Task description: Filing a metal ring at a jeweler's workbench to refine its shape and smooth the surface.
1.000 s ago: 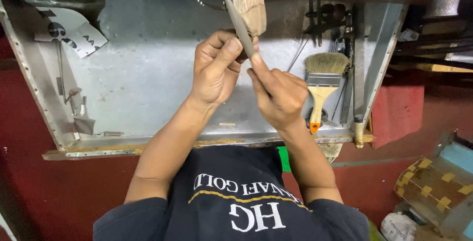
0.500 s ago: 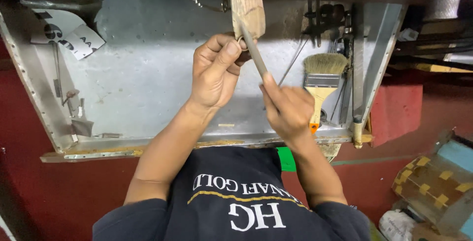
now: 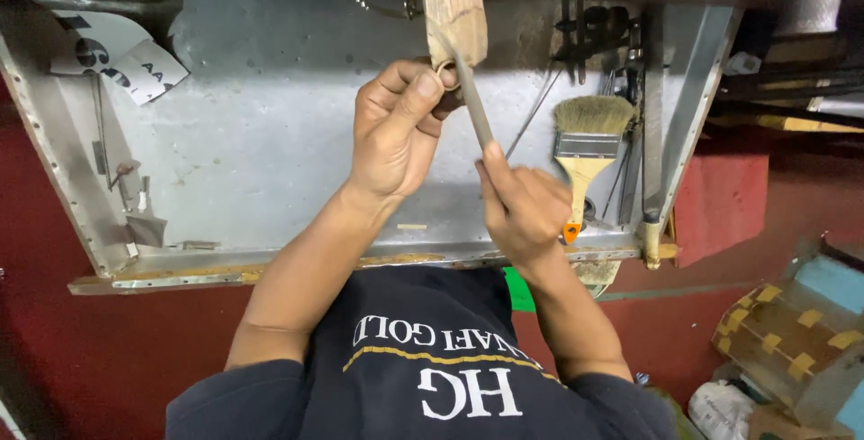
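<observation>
Hands point(image 3: 396, 130) point(image 3: 522, 211) gripping ring point(image 3: 446, 74) and file point(image 3: 474, 114)

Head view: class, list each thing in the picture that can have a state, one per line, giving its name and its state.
Left hand: closed, pinching a small metal ring against the wooden block.
Right hand: closed on the lower end of a slim grey metal file.
Slim grey metal file: tilted, upper end at the ring.
Flat paintbrush with yellow handle: lying untouched, bristles away from the person.
Grey sheet-metal tray: open, tools inside.
</observation>
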